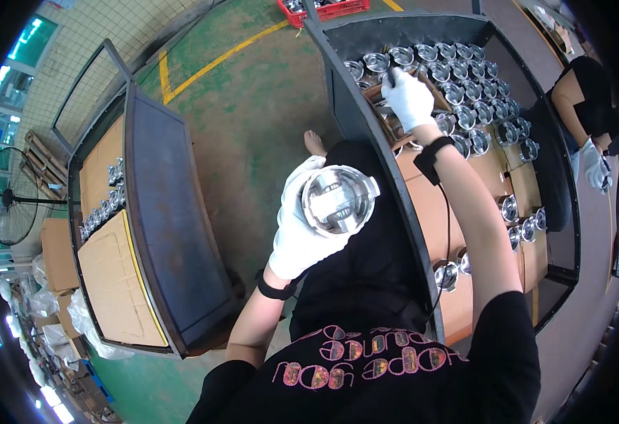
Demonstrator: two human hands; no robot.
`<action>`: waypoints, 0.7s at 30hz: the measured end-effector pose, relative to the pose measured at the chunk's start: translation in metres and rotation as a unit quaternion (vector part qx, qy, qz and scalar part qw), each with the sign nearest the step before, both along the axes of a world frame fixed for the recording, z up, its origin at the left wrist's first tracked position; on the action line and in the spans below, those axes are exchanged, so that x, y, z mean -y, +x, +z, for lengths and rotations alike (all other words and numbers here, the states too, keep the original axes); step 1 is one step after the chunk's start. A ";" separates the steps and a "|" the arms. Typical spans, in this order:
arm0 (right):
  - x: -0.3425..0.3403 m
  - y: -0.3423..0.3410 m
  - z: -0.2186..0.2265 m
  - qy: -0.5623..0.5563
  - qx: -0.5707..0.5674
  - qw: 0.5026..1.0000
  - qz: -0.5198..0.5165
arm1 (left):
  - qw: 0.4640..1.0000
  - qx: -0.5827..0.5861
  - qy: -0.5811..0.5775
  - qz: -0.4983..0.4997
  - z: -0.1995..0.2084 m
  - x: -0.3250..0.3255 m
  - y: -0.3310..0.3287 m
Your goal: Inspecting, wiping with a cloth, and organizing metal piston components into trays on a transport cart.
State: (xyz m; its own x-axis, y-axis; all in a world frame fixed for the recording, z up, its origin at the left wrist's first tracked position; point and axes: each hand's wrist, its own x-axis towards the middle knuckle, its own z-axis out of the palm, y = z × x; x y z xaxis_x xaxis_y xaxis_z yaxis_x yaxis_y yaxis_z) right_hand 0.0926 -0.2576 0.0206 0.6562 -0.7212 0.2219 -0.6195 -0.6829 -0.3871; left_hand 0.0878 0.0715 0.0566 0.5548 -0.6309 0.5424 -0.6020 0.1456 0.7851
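In my white-gloved left hand (302, 230) is a shiny metal engine piston (337, 201), its hollow side facing up, with my fingers wrapped round its left side. My gloved right hand (409, 99) reaches over the cart on the right, its fingers closed round a small dark object (393, 76) too hidden to name. Below that hand sits an open cardboard box (390, 121), its contents mostly covered. Rows of similar pistons (465, 88) stand on the cart beyond and to the right of it.
The right cart (412, 205) has a raised dark metal rim and a cardboard-covered top. A second cart (171, 212) stands at left, with pistons and cardboard on it. A red crate (323, 10) lies on the floor ahead. At far right is another person's gloved hand (594, 166); a fan (9, 198) stands far left.
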 end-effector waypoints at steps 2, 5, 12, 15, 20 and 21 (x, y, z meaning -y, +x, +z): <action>-0.014 -0.009 0.035 0.120 0.202 0.972 -0.014 | 0.999 -0.043 -0.014 -0.017 0.003 0.002 -0.002; -0.041 -0.031 0.074 0.443 0.254 0.860 0.023 | 0.996 0.045 0.041 -0.070 0.009 0.005 0.001; -0.122 -0.057 0.113 0.383 0.076 0.898 0.203 | 0.909 -0.305 0.119 -0.260 0.034 0.011 -0.024; -0.132 -0.064 0.123 0.384 0.018 0.872 0.303 | 0.896 -0.305 0.135 -0.293 0.043 0.008 -0.026; -0.139 -0.064 0.108 0.646 0.076 0.713 0.262 | 0.762 -0.530 0.084 -0.362 0.039 -0.016 -0.024; -0.140 -0.065 0.103 0.673 0.104 0.680 0.272 | 0.706 -0.606 0.076 -0.358 0.036 -0.020 -0.024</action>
State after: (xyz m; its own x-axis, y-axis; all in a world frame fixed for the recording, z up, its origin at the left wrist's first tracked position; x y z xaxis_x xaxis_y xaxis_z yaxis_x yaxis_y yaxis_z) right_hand 0.0276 -0.1176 0.1231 0.9622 -0.0258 -0.2712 -0.2545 0.2708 -0.9284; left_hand 0.0642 0.0911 0.0928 0.0635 -0.9849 -0.1610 0.7110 -0.0686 0.6999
